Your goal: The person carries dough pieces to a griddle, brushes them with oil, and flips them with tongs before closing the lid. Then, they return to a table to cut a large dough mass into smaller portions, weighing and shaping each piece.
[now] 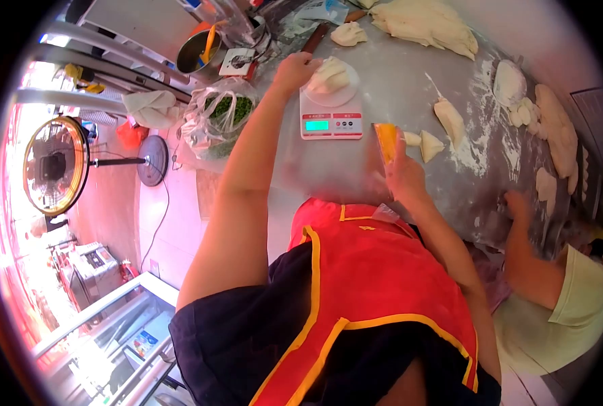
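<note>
A white kitchen scale (332, 124) with a lit display stands on the metal worktop, and a lump of dough (329, 76) lies on its round plate. My left hand (296, 72) is at the left edge of that lump, fingers bent loosely and apart; whether they touch it is hard to see. Just beyond them lies a dark brown handle (315, 38). My right hand (406, 174) is closed around a yellow-orange dough scraper (386, 141), to the right of and below the scale. Small cut dough pieces (431, 145) lie beside the scraper.
A large dough mass (426, 26) and a smaller dough lump (349, 34) lie at the back. Floury dough pieces (449, 122) are on the right, near a co-worker's hand (518, 203). A plastic bag of greens (223, 111) and a metal pot (201, 51) stand left.
</note>
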`<control>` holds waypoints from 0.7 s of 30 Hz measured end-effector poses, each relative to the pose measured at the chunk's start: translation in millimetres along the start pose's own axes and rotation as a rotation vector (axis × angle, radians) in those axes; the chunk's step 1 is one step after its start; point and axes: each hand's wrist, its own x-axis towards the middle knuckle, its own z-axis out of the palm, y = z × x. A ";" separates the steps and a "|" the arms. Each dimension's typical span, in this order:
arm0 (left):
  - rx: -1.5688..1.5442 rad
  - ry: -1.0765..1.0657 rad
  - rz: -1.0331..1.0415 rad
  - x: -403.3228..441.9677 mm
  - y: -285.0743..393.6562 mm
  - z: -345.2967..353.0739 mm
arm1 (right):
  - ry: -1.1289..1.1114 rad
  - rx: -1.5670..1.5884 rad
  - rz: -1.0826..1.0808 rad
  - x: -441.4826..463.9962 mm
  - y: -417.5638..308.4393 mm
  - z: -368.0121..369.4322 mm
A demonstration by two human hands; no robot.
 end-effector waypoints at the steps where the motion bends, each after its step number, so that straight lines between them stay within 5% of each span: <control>1: 0.040 0.007 0.007 3.2 -0.2 2.6 | 0.006 -0.006 -0.002 -0.2 -1.3 0.2; 10: 0.219 -0.115 0.171 22.3 6.8 36.4 | -0.005 0.023 -0.010 -1.2 -5.9 -4.9; 13: 0.281 -0.189 0.007 27.9 15.9 42.8 | -0.004 0.012 -0.016 -1.7 -4.5 -3.1; 21: 0.367 0.116 0.139 9.5 14.8 64.5 | -0.088 0.007 0.062 -1.8 -8.4 -9.8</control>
